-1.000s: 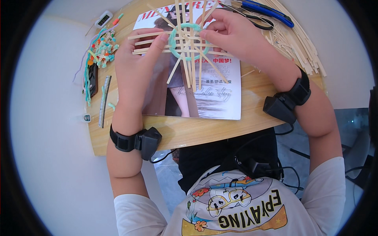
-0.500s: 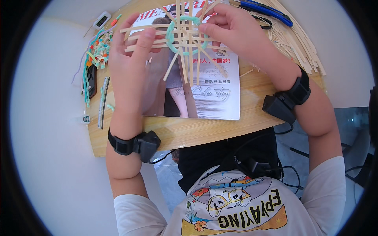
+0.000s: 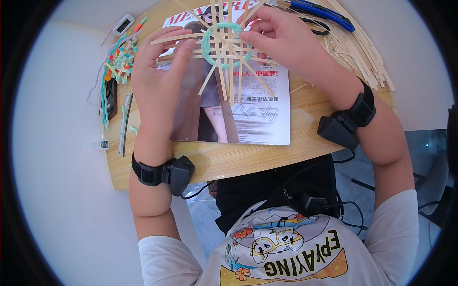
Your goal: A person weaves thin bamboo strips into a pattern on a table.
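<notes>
Flat pale wooden strips cross each other in a star-like lattice, held above a magazine. A mint-green fuzzy pipe cleaner forms a ring woven round the lattice's middle. My left hand holds the strip ends on the left, thumb in front and fingers partly behind them. At the ring's upper right, my right hand pinches the pipe cleaner between thumb and forefinger; its other fingers curl behind, partly hidden by the strips.
A blue utility knife and many loose wooden strips lie at the far right. At the left are coloured pipe-cleaner pieces, a dark phone-like object, a ruler and a small white digital device.
My left fingers and thumb have shifted a little right along the strip ends, and those ends sit differently between them. My right hand stays nearly still at the ring.
</notes>
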`<state>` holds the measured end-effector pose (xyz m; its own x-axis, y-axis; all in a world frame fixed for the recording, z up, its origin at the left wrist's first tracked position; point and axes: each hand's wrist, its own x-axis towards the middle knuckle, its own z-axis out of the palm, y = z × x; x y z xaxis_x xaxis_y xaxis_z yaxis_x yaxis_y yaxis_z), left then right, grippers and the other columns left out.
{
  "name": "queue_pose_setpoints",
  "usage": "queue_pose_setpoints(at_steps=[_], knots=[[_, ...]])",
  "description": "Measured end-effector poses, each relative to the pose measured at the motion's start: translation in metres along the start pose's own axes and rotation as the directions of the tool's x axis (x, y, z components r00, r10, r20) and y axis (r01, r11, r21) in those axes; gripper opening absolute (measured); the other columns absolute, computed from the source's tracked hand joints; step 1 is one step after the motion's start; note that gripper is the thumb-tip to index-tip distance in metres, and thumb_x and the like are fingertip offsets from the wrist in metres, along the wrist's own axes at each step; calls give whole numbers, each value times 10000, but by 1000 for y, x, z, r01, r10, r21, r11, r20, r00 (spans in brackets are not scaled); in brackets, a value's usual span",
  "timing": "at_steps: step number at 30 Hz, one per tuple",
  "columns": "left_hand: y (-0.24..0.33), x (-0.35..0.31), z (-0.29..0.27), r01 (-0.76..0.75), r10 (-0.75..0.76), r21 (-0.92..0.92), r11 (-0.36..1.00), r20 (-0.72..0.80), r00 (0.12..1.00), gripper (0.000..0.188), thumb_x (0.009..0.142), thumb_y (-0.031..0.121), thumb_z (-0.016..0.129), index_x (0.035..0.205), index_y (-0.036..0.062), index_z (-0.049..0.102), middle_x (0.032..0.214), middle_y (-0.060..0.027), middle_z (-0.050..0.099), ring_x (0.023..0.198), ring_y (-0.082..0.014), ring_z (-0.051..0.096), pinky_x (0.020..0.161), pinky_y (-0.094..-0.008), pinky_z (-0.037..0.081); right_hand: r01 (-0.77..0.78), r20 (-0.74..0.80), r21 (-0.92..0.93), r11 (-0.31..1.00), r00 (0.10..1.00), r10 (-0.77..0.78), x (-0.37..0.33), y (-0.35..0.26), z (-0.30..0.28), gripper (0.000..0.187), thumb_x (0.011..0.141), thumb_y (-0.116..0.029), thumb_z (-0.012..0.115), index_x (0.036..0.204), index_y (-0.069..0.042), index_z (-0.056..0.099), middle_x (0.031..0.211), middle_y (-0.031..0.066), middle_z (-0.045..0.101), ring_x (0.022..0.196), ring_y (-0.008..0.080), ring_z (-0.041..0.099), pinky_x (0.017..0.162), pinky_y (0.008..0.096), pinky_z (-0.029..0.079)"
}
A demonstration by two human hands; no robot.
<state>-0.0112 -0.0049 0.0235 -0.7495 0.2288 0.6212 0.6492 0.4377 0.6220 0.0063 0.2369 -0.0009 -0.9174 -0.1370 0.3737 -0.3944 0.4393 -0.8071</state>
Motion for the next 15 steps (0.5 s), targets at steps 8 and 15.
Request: queue_pose_setpoints(at_steps=[8, 15], knots=[[3, 0, 2, -201, 201, 263, 944, 26, 979, 183, 848, 158, 810, 1027, 122, 797, 1139, -60, 703, 1125, -239, 620, 998, -363, 460, 61, -52, 8, 998, 997, -61, -3, 0, 3, 298, 927, -255, 676, 1112, -22, 694, 808, 110, 734, 668, 200, 699, 643, 322, 557], [3, 1, 3, -212, 217, 159, 964, -16, 976, 222, 891, 169, 776, 1095, 83, 759, 1148, -68, 696, 1108, -228, 621, 981, -352, 460, 55, -46, -64, 996, 997, -58, -1, -6, 0, 281, 935, -243, 694, 1114, -27, 699, 841, 115, 746, 734, 218, 713, 665, 319, 562]])
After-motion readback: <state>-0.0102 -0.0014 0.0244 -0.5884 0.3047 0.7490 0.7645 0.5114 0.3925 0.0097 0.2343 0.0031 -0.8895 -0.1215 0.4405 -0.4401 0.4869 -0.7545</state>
